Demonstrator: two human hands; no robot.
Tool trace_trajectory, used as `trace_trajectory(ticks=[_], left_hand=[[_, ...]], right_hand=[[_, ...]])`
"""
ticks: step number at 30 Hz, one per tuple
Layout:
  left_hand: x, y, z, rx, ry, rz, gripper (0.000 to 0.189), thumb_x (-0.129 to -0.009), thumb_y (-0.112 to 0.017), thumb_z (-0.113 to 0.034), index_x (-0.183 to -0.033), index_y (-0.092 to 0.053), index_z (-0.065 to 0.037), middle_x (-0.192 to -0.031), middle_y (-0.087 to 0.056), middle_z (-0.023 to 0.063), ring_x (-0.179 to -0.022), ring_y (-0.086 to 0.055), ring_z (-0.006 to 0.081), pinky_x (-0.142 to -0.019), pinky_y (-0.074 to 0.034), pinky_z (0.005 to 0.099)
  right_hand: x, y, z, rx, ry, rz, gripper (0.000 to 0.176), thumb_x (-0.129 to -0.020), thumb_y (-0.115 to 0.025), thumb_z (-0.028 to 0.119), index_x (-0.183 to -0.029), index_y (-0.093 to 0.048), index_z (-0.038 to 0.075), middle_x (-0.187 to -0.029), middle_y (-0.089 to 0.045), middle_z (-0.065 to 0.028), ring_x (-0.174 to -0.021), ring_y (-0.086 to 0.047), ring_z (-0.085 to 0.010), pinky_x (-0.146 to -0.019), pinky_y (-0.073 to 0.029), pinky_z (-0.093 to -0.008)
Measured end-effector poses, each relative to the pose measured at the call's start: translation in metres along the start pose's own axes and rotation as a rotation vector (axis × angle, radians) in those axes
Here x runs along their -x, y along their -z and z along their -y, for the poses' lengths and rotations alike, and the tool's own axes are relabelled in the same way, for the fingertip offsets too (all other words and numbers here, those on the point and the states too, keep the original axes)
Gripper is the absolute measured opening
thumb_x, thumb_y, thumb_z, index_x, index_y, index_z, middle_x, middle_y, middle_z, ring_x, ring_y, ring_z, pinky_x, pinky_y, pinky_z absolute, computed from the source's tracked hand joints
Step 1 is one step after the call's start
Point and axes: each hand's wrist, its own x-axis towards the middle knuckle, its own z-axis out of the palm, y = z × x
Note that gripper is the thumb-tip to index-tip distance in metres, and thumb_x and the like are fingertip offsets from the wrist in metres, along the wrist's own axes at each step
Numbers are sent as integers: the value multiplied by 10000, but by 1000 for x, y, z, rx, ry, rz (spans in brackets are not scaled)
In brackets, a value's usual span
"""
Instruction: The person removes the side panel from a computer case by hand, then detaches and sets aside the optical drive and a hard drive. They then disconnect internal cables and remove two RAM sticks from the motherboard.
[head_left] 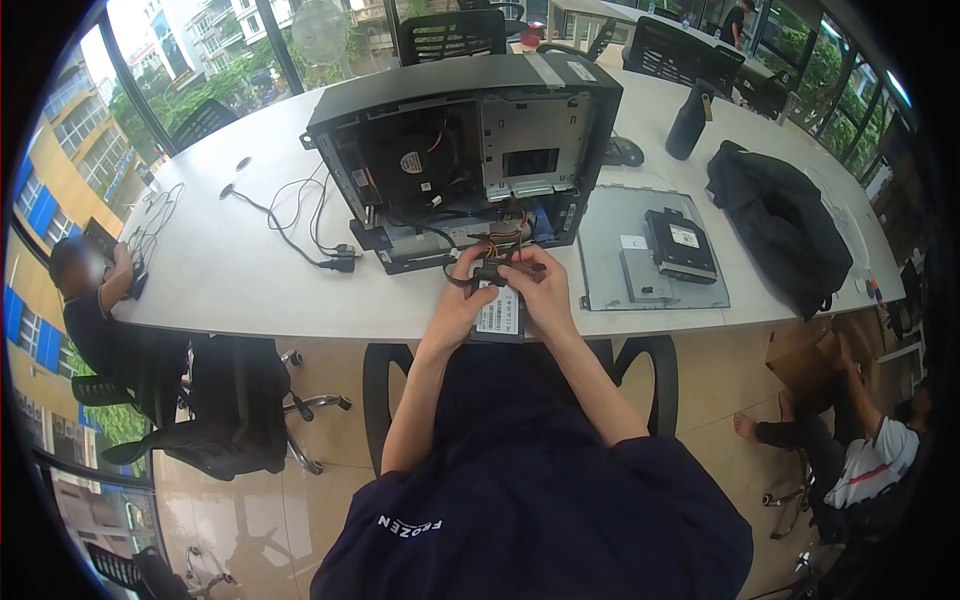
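Note:
A small drive with a white printed label (498,316) lies at the table's front edge, close to my body. My left hand (461,306) is closed at its upper left, the thumb against the drive. My right hand (545,298) pinches a black cable connector (489,271) at the drive's far end. Whether the connector is fully seated is hidden by my fingers. Several coloured wires (489,247) run from there into the opened black desktop computer case (545,85), which stands just beyond my hands with its inside facing me.
To the right, a metal side panel (597,265) carries an optical drive (682,243) and a metal bracket (645,275). Beyond are a mouse (624,152), a dark bottle (689,122) and a black bag (780,225). Loose cables (285,225) lie left. People sit at both sides.

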Motion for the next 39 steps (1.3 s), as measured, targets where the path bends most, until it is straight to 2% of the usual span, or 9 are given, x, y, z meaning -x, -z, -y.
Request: trace_trajectory(ticks=[4,9,19,23,25,29,34,36,39], left_hand=[[-1,0,0,-12,19,5,673,-884,-552,39,-1511,-321,-50,-1346,-519,112,-1194,-546,167,-1019,-436,322],[0,-2,4,-26,-25,-14,677,-886,-551,41,-1511,-306,-44,-1351,-512,124,-1208,-542,177,-1026,-433,327],[1,-3,2,-45,-38,-27,674,-856,-553,58,-1490,-361,-66,-1337,-537,107,-1208,-554,177,-1039,-440,326],[-1,2,2,6,24,-2,670,-852,-553,60,-1484,-367,-64,-1333,-540,101,-1201,-555,170,-1036,-437,320],[-1,3,-1,40,39,26,656,-873,-553,63,-1485,-345,-48,-1301,-536,99,-1143,-560,148,-970,-455,307],[0,-2,-1,-11,-1,11,666,-854,-548,63,-1483,-370,-62,-1331,-541,100,-1179,-563,159,-1011,-449,307],[0,-2,-2,-9,34,12,665,-859,-544,64,-1487,-364,-60,-1330,-540,102,-1175,-563,156,-1003,-453,304],[-1,-1,-1,-16,41,7,672,-852,-550,62,-1487,-366,-59,-1325,-544,102,-1160,-572,153,-991,-461,300],[0,-1,-5,6,78,10,686,-838,-563,59,-1486,-373,-59,-1301,-557,98,-1117,-591,142,-959,-477,288]], right_hand=[[-1,1,1,-12,-14,-2,147,-858,-730,-4,-944,-614,22,-857,-634,-3,-803,-593,-57,-721,-468,-203],[0,-2,6,158,-33,-57,143,-849,-749,48,-944,-655,0,-812,-634,-6,-773,-590,-67,-709,-471,-213],[-3,4,2,82,-39,-11,129,-840,-747,36,-931,-659,10,-811,-627,0,-764,-559,-73,-700,-439,-220],[1,3,3,79,-20,9,121,-847,-727,14,-923,-632,17,-852,-619,-1,-776,-560,-71,-717,-441,-212],[1,2,2,85,3,11,121,-852,-720,7,-924,-624,18,-867,-617,-2,-786,-562,-71,-721,-443,-211],[1,1,5,77,-6,14,111,-861,-701,-11,-917,-609,16,-896,-612,-4,-819,-574,-70,-739,-456,-211],[1,1,2,79,-17,15,106,-865,-693,-16,-912,-605,20,-900,-610,-4,-832,-581,-67,-746,-459,-208],[3,-1,3,132,72,5,99,-867,-689,-18,-903,-603,17,-904,-616,-8,-835,-582,-64,-744,-460,-207],[2,5,-1,170,21,12,109,-873,-675,-28,-938,-597,11,-926,-640,-31,-853,-598,-67,-754,-473,-208]])
